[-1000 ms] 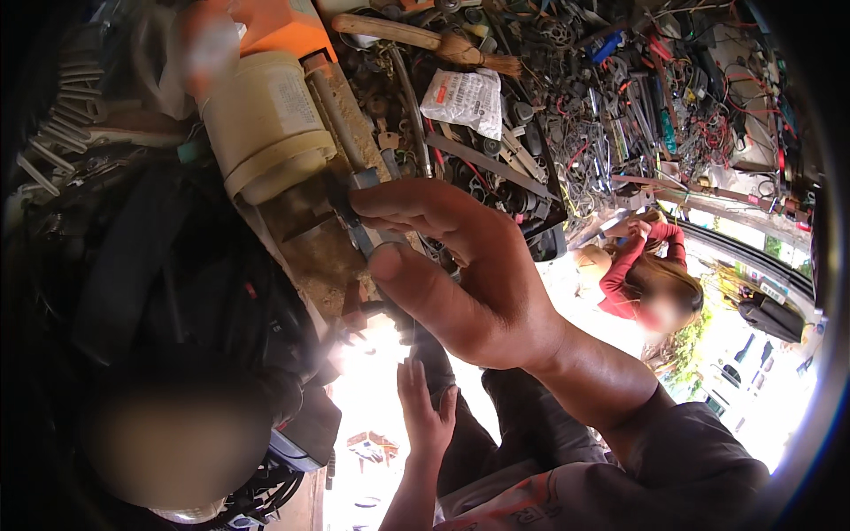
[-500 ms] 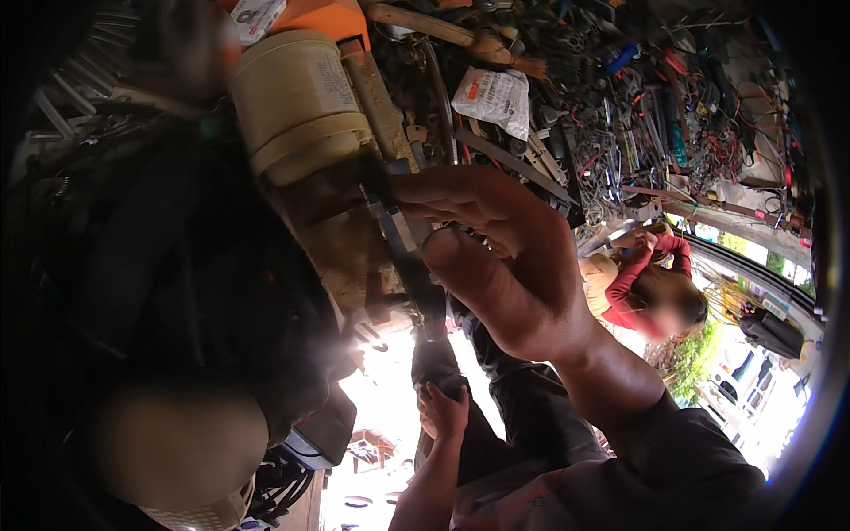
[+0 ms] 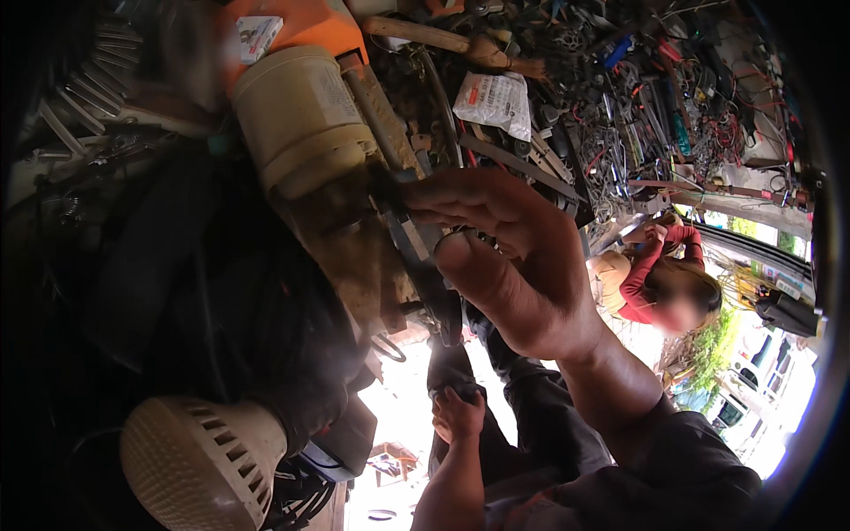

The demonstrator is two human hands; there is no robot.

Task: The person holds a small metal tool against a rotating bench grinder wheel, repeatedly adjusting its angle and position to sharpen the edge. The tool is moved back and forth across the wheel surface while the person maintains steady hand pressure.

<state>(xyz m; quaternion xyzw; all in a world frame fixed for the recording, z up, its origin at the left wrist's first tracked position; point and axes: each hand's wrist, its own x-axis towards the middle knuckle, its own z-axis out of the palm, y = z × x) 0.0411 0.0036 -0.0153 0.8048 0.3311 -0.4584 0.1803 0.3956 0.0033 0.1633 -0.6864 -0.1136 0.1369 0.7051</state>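
My right hand [image 3: 531, 274] reaches in from the right at mid-frame. Its fingers curve to a dark, flat bar [image 3: 412, 252] with a shiny strip, the thumb tip close beside it. The bar's exact kind is not clear, and the grip is partly hidden behind the hand. Lower down, my left hand [image 3: 458, 416] rests on a dark-trousered knee, fingers laid over it. Just beyond the bar stands a beige cylinder [image 3: 297, 106] with a label and a stepped end.
An orange casing [image 3: 314, 34] lies behind the cylinder. A wooden-handled brush [image 3: 443, 40], a white plastic packet [image 3: 494, 102] and heaped tools and wires [image 3: 655, 115] fill the back. A bulb-shaped lamp [image 3: 204, 456] hangs at lower left. A person in red sleeves [image 3: 651, 274] is at right.
The view has shifted slightly, so my hands and the bar appear a little further right. My right hand keeps its pose at the bar; my left stays on the knee.
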